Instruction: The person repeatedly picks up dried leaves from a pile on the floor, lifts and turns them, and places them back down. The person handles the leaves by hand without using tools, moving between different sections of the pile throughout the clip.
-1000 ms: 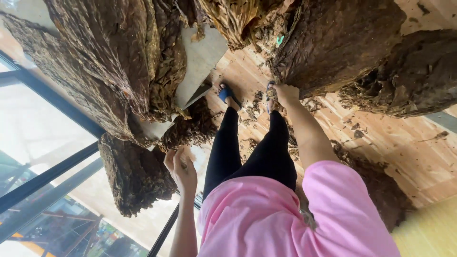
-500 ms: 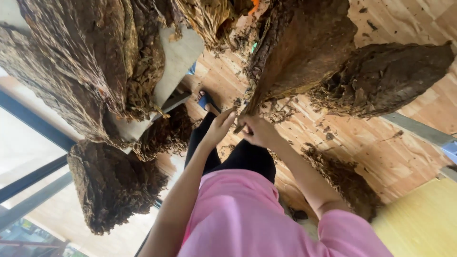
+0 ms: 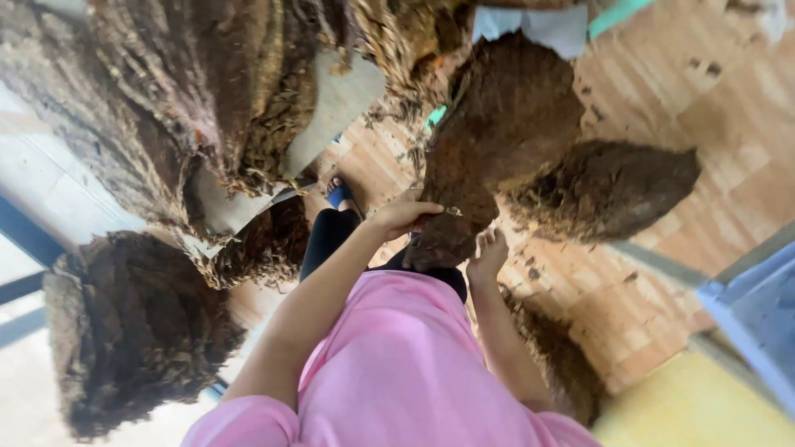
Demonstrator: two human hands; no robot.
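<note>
My left hand [image 3: 406, 217] is closed over the narrow end of a big bundle of dried brown leaves [image 3: 505, 124], which hangs in front of my legs. Just below that end, my right hand [image 3: 489, 252] presses its fingers against the underside of the same bundle. A second, similar brown leaf bundle [image 3: 604, 190] lies right beside it on the wooden floor [image 3: 662, 108]. My pink shirt [image 3: 397, 372] and black trousers fill the lower middle, and one foot in a blue sandal [image 3: 338, 194] shows past my left wrist.
Large heaps of dried leaves [image 3: 190, 99] fill the upper left around a pale grey board [image 3: 331, 108]. Another dark heap [image 3: 132, 331] sits at lower left. More leaves [image 3: 563, 364] lie by my right arm. A yellow surface [image 3: 696, 406] and a blue-grey frame [image 3: 762, 306] are at lower right.
My hands were apart a second ago, the left one low by a heap. Both came together at the bundle's end and now hold it, and the view has moved closer.
</note>
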